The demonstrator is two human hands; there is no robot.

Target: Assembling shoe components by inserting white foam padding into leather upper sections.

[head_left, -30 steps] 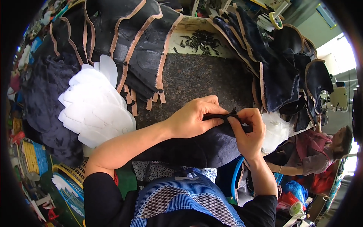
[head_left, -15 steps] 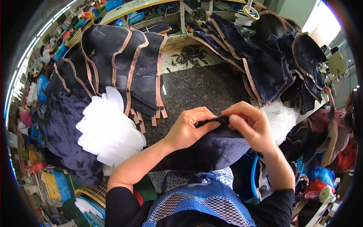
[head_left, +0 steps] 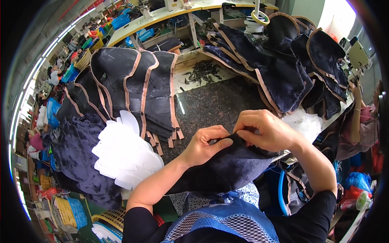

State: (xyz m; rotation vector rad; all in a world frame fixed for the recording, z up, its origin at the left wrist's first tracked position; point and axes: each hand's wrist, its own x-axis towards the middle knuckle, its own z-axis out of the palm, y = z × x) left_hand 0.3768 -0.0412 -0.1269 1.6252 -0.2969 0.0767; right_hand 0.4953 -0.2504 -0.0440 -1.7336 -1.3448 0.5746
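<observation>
A dark plush fabric piece (head_left: 239, 170) hangs over the near edge of the dark stone tabletop (head_left: 210, 107), in front of my apron. My left hand (head_left: 206, 145) pinches its upper edge between thumb and fingers. Close beside it, my right hand (head_left: 263, 128) grips the same edge, thumb and fingertips pressed together. The fingertips nearly meet, and the fold between them is partly hidden. To the left of my left forearm lies a pile of white curved sheet pieces (head_left: 125, 154).
Black pieces with tan edging (head_left: 158, 85) are stacked at the left, beside dark plush fabric (head_left: 81, 154). More edged pieces (head_left: 279, 73) heap at the right, above translucent white material (head_left: 304, 124). Dark scraps (head_left: 202, 73) lie at the back. Another person's arm (head_left: 356, 109) shows far right.
My right hand has turned, its fingers now curled down onto the fabric edge. The right elbow has swung outward. The whole view has shifted slightly.
</observation>
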